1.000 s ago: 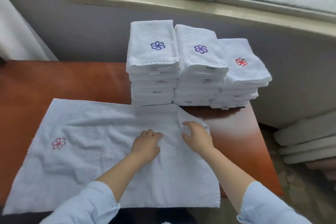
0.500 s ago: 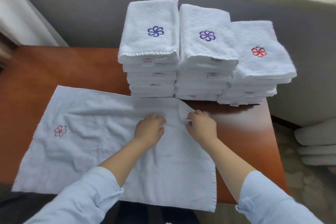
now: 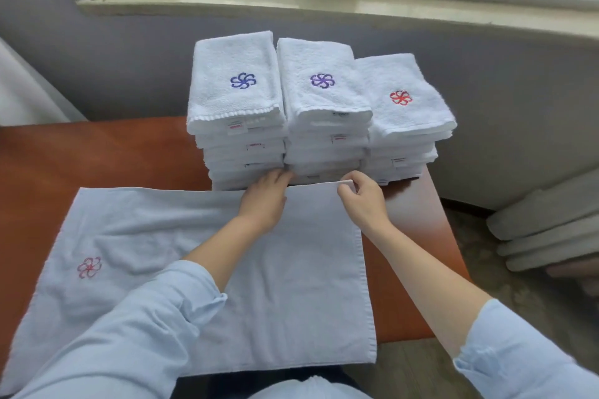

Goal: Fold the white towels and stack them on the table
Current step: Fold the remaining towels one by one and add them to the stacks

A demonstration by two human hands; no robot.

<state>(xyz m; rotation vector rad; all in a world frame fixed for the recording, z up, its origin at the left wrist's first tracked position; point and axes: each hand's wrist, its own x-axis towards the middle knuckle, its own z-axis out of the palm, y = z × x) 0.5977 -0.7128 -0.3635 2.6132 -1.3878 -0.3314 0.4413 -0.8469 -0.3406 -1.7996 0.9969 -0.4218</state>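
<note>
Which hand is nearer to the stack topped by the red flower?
Right. The right hand pinches the flat towel's corner just before the red-flower stack; the left hand is farther left.

A plain indoor room: wooden table point(image 3: 97, 155) beneath a window sill point(image 3: 291, 6).

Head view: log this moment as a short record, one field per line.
surface: wooden table
flat towel: white towel spread open, pink flower near its left end
left hand: left hand on the towel's far edge; grip unclear
right hand: right hand pinches the far right corner, slightly raised
folded towels: left stack, blue flower on top; middle stack, purple flower; right stack, red flower; side by side behind the flat towel
stage: flat towel not yet folded
</note>
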